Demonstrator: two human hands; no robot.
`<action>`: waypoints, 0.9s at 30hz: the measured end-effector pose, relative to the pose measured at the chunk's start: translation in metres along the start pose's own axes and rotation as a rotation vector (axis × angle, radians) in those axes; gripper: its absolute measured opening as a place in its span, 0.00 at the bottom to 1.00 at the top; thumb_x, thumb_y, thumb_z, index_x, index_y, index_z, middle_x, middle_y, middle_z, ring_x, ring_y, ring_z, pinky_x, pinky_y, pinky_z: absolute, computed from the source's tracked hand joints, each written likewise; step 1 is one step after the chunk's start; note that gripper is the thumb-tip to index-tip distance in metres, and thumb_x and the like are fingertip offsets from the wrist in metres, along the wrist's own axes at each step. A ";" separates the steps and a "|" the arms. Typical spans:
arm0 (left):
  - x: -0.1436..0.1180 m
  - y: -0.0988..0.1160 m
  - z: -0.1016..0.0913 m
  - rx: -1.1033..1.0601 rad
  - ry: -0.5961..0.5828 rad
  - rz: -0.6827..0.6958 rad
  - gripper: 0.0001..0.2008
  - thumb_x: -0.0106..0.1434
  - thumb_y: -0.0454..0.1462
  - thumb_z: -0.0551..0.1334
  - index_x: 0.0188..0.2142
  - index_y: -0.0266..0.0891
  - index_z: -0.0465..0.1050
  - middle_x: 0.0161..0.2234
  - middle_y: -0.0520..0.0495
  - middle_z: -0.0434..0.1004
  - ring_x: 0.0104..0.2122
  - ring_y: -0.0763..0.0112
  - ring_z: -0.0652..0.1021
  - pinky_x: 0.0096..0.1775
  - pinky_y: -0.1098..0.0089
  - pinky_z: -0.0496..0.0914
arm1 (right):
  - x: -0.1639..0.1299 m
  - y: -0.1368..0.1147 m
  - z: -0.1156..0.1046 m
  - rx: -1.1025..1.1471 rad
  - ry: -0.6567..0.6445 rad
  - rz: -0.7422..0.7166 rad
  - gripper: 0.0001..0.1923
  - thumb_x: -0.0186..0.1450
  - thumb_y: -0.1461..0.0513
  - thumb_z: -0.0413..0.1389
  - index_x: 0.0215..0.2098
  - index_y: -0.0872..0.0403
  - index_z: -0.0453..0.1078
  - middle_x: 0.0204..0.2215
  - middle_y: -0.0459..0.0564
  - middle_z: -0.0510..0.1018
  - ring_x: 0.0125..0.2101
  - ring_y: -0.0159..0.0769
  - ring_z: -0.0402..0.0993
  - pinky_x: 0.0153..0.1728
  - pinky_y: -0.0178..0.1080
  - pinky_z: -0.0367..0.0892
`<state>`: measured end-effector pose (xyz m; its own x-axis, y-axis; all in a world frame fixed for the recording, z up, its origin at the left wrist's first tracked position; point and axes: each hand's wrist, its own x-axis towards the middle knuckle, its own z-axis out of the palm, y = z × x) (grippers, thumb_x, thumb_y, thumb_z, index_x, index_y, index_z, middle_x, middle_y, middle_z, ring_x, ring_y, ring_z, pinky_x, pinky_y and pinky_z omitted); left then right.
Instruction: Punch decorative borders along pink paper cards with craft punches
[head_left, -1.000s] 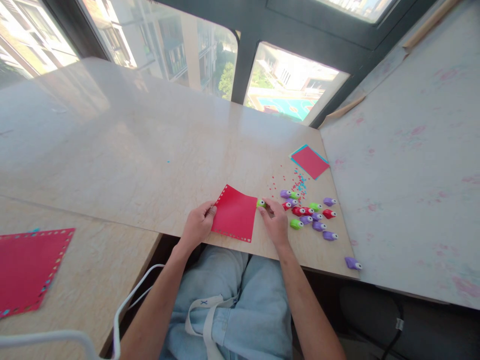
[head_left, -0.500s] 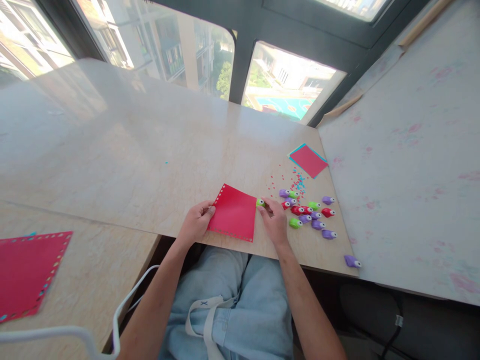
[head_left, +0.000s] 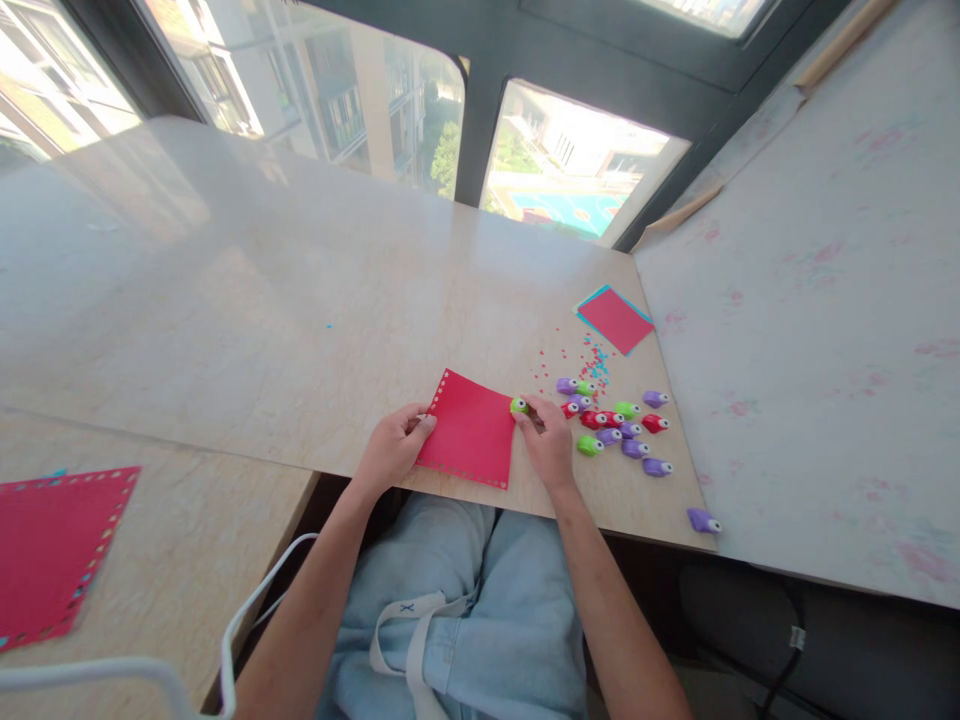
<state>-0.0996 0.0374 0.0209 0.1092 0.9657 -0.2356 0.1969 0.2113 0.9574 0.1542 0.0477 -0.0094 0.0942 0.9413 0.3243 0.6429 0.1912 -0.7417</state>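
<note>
2 hands (head_left: 394,450) hold red paper (head_left: 470,429); right hand (head_left: 550,442) pinches green punch (head_left: 519,406).

Probably a craft room: paper punches (head_left: 615,425), high-rise window (head_left: 577,170).

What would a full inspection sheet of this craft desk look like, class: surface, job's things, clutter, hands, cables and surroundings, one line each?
Surface: pale marbled table; paler board with pink stains to the right.
Job's things: red paper square, small holes along its left and bottom edges; green punch at its right edge.
Clutter: pile of small purple, red and green punches; one purple punch apart near the table edge; red and blue confetti; red-on-blue paper stack; punched red sheet far left.
Hands: left hand pinches the paper's left edge; right hand grips the green punch.
Cables: white cable over the lap; black cable lower right.
Surroundings: windows onto buildings.
</note>
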 end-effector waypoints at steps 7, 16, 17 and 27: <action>-0.004 -0.003 0.001 0.120 0.002 0.071 0.21 0.63 0.51 0.59 0.42 0.37 0.77 0.33 0.46 0.82 0.33 0.63 0.79 0.34 0.69 0.70 | 0.000 -0.002 -0.001 0.016 -0.004 0.010 0.14 0.67 0.57 0.56 0.48 0.51 0.76 0.45 0.54 0.81 0.47 0.44 0.75 0.51 0.49 0.70; -0.006 -0.002 0.010 0.492 0.518 0.207 0.18 0.64 0.43 0.58 0.49 0.36 0.74 0.36 0.45 0.77 0.26 0.70 0.74 0.35 0.68 0.70 | -0.002 -0.002 0.000 0.003 0.009 0.022 0.16 0.66 0.56 0.56 0.50 0.51 0.75 0.47 0.55 0.80 0.48 0.44 0.75 0.51 0.49 0.70; -0.006 -0.001 0.013 0.558 0.563 0.260 0.17 0.65 0.42 0.58 0.49 0.36 0.74 0.39 0.43 0.76 0.29 0.68 0.75 0.38 0.66 0.71 | -0.002 -0.002 0.000 0.002 0.010 0.024 0.16 0.66 0.56 0.56 0.50 0.51 0.75 0.47 0.55 0.80 0.48 0.44 0.75 0.51 0.49 0.70; 0.015 -0.001 0.052 0.966 0.033 0.644 0.25 0.68 0.45 0.58 0.60 0.33 0.67 0.65 0.32 0.61 0.66 0.49 0.59 0.64 0.48 0.54 | -0.001 -0.009 -0.002 -0.020 -0.019 0.010 0.14 0.68 0.57 0.55 0.48 0.52 0.75 0.45 0.55 0.80 0.48 0.43 0.74 0.50 0.49 0.70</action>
<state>-0.0477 0.0438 0.0075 0.4368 0.8589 0.2673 0.7770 -0.5100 0.3690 0.1500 0.0449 -0.0018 0.0864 0.9481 0.3061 0.6574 0.1766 -0.7326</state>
